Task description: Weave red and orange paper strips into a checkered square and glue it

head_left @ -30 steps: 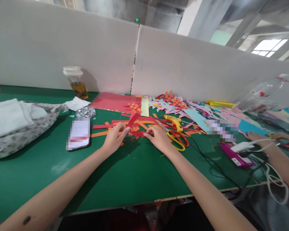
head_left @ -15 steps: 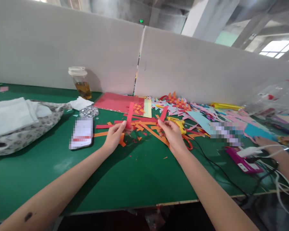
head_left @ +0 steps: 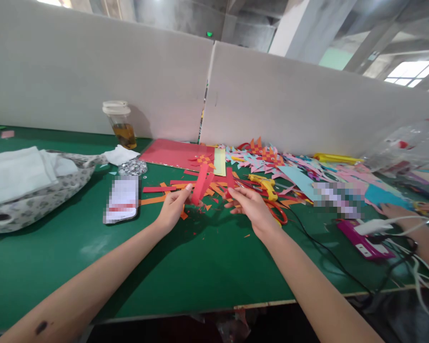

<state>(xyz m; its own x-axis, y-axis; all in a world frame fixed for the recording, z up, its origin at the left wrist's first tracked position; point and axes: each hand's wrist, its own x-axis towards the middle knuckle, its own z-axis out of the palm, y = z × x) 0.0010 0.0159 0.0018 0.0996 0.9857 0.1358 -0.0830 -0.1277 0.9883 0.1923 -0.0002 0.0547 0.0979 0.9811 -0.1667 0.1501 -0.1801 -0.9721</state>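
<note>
My left hand (head_left: pixel 176 208) pinches a red paper strip (head_left: pixel 199 185) between thumb and fingers. Another red edge shows beside that strip; I cannot tell whether it is a fold or a second strip. To the right, my right hand (head_left: pixel 250 207) is closed on a shorter-looking red paper strip (head_left: pixel 229 176) that points up and away. Both hands are above loose red and orange strips (head_left: pixel 157 189) and small scraps on the table. Just beyond my right hand lie a yellow glue gun (head_left: pixel 268 186) and orange-handled scissors (head_left: pixel 280 212), partly hidden by the hand.
A phone (head_left: pixel 121 200), a fabric item (head_left: pixel 39 209) and a lidded cup of tea (head_left: pixel 119 124) are on the left. Red sheets (head_left: pixel 171 151), woven paper fish (head_left: pixel 264 151) and colored scraps line the partition. A purple power strip (head_left: pixel 364 243) and another person's hand (head_left: pixel 396 213) are at right.
My right hand has turned and its strip has moved left, nearer the left one. The left strip now leans right, with a second red edge showing. A diagonal orange strip no longer shows by my right hand.
</note>
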